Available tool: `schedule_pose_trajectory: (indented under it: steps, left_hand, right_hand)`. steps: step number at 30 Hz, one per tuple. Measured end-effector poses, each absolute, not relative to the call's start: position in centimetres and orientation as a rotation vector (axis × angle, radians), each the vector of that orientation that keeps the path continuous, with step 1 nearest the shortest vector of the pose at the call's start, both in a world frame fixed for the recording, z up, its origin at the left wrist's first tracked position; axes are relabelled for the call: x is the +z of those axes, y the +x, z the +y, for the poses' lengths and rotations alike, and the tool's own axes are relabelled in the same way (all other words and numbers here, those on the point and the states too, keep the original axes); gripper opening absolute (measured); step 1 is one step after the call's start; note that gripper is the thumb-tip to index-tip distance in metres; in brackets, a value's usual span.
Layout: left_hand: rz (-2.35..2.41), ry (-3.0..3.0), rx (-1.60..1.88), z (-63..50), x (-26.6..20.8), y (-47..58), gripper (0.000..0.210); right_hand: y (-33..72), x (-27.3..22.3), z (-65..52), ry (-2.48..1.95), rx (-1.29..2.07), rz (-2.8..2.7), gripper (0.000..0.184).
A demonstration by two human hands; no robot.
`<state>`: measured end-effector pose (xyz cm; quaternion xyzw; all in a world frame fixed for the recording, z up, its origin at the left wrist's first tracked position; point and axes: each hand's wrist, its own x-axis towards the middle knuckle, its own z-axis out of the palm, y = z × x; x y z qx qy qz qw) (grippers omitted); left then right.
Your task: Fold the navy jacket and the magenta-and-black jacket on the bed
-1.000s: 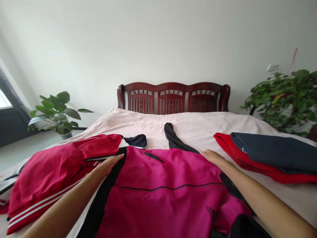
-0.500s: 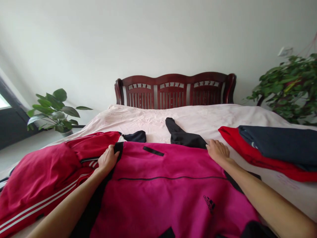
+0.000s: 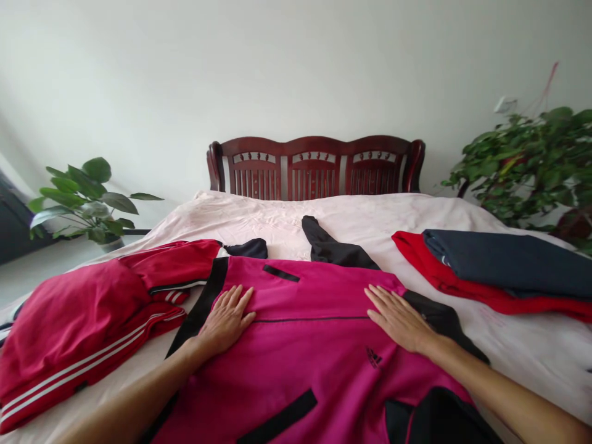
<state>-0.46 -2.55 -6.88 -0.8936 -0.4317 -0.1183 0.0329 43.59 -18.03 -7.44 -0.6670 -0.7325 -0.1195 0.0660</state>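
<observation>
A magenta and black jacket (image 3: 296, 357) lies spread on the bed, with a dark zip line across its front and a small black logo at right. My left hand (image 3: 227, 319) rests flat on its left part, fingers stretched out. On the right part, my right hand (image 3: 398, 317) presses palm down, its fingers also straight and spread. One black sleeve (image 3: 340, 250) sticks out past the jacket's far edge. More black fabric (image 3: 446, 320) shows beside my right forearm.
Red clothing with white stripes (image 3: 87, 320) is heaped at left. Folded dark blue clothing (image 3: 504, 262) lies on a red garment (image 3: 419, 259) at right. The pale bedsheet (image 3: 259, 213) reaches a wooden headboard (image 3: 314, 166). Potted plants (image 3: 87, 197) flank the bed.
Both hands have let go of the jacket's far corners and moved inward, and now lie flat on the fabric. The jacket's surface looks flatter against the bed.
</observation>
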Motion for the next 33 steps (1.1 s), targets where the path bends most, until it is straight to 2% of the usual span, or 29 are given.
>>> schedule_pose_trajectory:
  steps: [3, 7, 9, 15, 18, 23, 27, 33]
  left_hand:
    - [-1.337, -2.709, -0.332, -2.6, -6.3, -1.3, 0.060]
    - [-1.385, -2.626, -0.265, -4.0, -4.5, -1.2, 0.055]
    - [-1.371, -2.628, -0.285, -5.4, -3.8, -1.5, 0.053]
    - [-1.227, -2.892, -0.273, -11.1, -4.5, -3.9, 0.052]
    - [-1.156, -2.908, -0.265, -13.1, -5.6, -6.0, 0.059]
    - [-1.057, -2.913, -0.196, -14.3, -5.7, -9.7, 0.060]
    - [-1.093, -2.863, -0.198, -15.7, -4.3, -10.2, 0.063]
    - [-0.754, -3.091, -0.089, -19.0, -3.4, -9.7, 0.067]
  right_hand:
    - [47.2, -6.8, -19.2, -2.127, -0.363, -2.206, 0.051]
    - [46.7, -4.4, -20.8, -2.336, -0.373, -2.040, 0.048]
    - [44.6, -2.8, -22.0, -2.297, -0.328, -1.953, 0.045]
    - [37.0, 0.3, -27.6, -1.865, 0.097, -2.089, 0.027]
    - [36.1, -0.5, -30.6, -1.932, 0.213, -2.142, 0.020]
    - [37.6, -0.6, -33.4, -2.020, 0.218, -2.157, 0.012]
    - [36.8, 1.1, -33.0, -2.007, 0.260, -2.095, 0.016]
    - [32.7, 0.6, -33.8, -1.809, 0.410, -2.181, 0.020]
